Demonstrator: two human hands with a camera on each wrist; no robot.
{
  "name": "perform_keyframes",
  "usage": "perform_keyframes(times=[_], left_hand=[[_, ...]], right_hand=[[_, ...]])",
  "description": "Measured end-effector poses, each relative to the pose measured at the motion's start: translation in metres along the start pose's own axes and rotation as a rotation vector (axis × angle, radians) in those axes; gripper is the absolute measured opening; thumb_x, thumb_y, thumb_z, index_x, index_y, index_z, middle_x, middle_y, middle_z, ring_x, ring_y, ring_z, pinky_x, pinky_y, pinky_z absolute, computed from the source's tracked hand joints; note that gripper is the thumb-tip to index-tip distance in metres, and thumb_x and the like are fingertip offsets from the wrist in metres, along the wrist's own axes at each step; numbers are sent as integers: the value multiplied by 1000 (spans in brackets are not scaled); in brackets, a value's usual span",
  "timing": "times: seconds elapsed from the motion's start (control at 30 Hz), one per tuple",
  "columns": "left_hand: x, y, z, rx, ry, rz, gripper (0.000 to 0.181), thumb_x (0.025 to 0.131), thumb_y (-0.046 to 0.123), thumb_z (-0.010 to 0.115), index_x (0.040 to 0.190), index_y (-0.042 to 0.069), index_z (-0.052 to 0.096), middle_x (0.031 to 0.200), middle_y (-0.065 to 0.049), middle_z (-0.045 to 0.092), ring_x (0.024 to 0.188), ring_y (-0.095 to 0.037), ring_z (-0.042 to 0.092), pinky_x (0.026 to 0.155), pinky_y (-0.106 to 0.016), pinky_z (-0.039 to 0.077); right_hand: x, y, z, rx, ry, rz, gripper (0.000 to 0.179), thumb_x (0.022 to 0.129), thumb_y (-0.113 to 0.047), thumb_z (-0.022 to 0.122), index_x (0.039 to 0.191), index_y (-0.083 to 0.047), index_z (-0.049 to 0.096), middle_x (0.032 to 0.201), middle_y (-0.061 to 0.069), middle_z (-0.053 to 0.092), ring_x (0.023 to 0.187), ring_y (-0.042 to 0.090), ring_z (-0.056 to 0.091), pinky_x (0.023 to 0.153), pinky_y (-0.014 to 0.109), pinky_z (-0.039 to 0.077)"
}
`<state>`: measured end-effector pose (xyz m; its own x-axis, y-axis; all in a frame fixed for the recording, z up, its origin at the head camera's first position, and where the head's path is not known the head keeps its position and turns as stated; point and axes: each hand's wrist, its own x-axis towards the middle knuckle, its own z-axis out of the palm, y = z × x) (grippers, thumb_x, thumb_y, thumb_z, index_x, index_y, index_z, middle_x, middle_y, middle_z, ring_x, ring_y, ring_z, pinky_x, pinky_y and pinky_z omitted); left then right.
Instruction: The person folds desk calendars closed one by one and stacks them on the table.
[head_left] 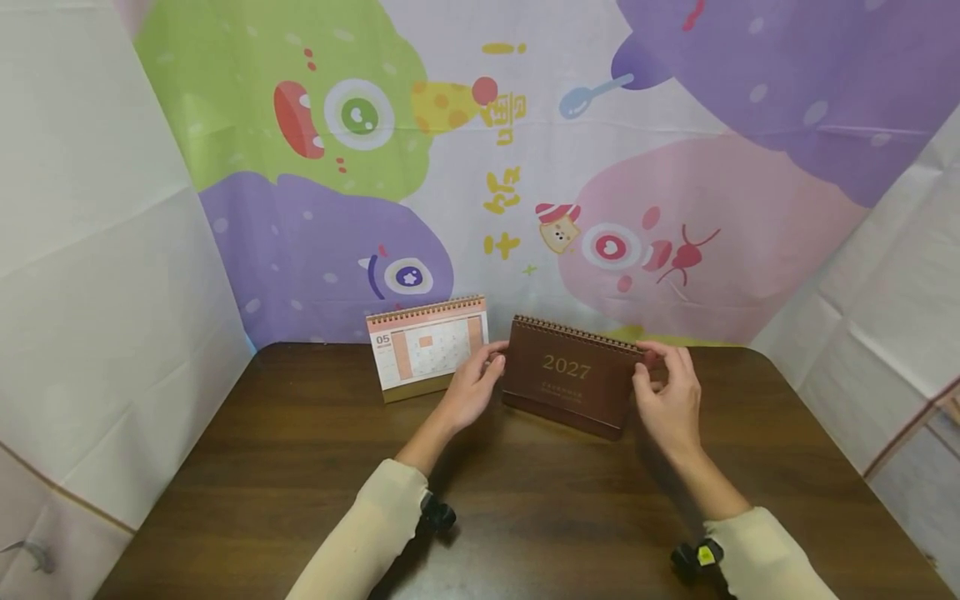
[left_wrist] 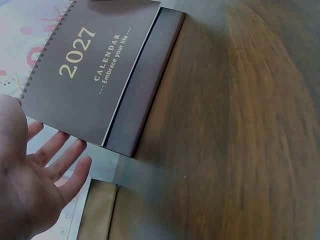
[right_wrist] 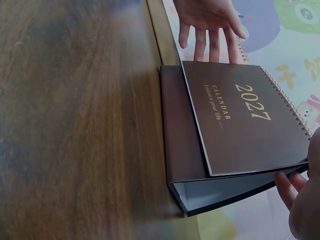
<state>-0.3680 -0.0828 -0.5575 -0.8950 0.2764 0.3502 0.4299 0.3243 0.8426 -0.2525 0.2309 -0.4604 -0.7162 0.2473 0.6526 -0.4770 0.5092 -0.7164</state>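
Observation:
A brown desk calendar (head_left: 570, 375) marked 2027 stands on the table, its spiral along the top. At its left edge, my left hand (head_left: 476, 383) has its fingers extended, the fingertips by the cover's side; the left wrist view shows the same hand (left_wrist: 35, 170) with the palm turned up. My right hand (head_left: 671, 396) holds the upper right corner, thumb toward the front. In the right wrist view, part of this hand (right_wrist: 305, 200) lies beside the calendar's hollow side. A second desk calendar (head_left: 431, 346), with a white and pink page, stands left, partly behind my left hand.
The dark wooden table (head_left: 525, 517) spreads out in front of the calendars. Behind it hangs a cloth (head_left: 480, 167) printed with colourful cartoon figures. Pale cloth also hangs at both sides. A small black device (head_left: 437, 512) sits at the left wrist, another (head_left: 693, 560) at the right.

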Motion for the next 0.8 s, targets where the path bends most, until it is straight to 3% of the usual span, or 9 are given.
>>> perform_keyframes(times=[0.2, 0.43, 0.8], left_hand=[[-5, -1, -3, -24, -24, -19, 46, 119, 53, 50, 160, 34, 60, 137, -3, 79, 119, -18, 78, 112, -47, 62], [-13, -4, -8, -40, -45, -22, 43, 119, 56, 48, 155, 39, 62, 139, 0, 79, 114, -14, 81, 92, -35, 68], [-19, -4, -12, -77, -79, -37, 38, 120, 55, 46, 150, 42, 64, 134, 2, 81, 109, -12, 84, 90, -35, 69]], right_hand=[[2, 3, 1, -21, -3, -2, 35, 97, 14, 65, 129, 6, 75, 112, 22, 65, 98, -12, 58, 68, 0, 50], [6, 5, 2, -20, -3, -8, 36, 96, 17, 65, 129, 6, 75, 114, 23, 67, 98, -11, 60, 70, -1, 51], [10, 8, 2, -50, -13, -28, 34, 97, 14, 66, 127, 4, 76, 115, 25, 70, 97, -10, 60, 70, -1, 49]])
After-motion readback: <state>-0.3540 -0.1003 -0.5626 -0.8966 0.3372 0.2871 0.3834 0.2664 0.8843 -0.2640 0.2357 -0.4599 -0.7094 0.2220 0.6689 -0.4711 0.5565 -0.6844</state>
